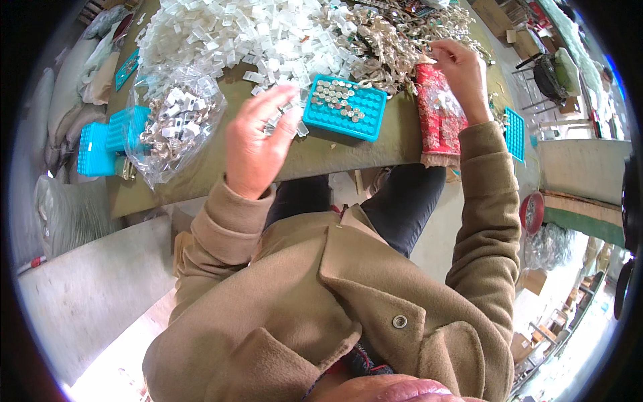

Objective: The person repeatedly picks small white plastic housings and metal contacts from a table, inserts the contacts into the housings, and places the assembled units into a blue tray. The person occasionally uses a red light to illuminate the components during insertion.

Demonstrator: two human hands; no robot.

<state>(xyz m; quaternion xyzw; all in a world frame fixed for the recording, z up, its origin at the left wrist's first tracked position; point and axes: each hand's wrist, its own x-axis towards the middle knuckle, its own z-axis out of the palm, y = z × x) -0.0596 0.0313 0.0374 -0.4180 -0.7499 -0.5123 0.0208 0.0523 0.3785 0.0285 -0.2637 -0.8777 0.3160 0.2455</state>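
My left hand [258, 144] is over the near edge of a large pile of clear plastic pieces [228, 37]. Its fingers are stretched out with the thumb apart from them, and the fingertips are blurred among a few loose pieces. Between my hands lies a blue tray [372, 127] with rows of round hollows; small round silvery parts [335, 92] sit in some of them. My right hand [463, 70] is raised over a red patterned cloth [439, 120], beside a heap of metal parts [388, 43]. Its fingers are bent into a pinch; what they hold is too small to make out.
A clear plastic bag [144, 167] of small metal-and-plastic parts lies at the table's left, next to blue trays [97, 151]. Another blue tray [514, 134] sits at the right edge. The table's [315, 157] near edge runs above my lap. Sacks [70, 100] stand at the left.
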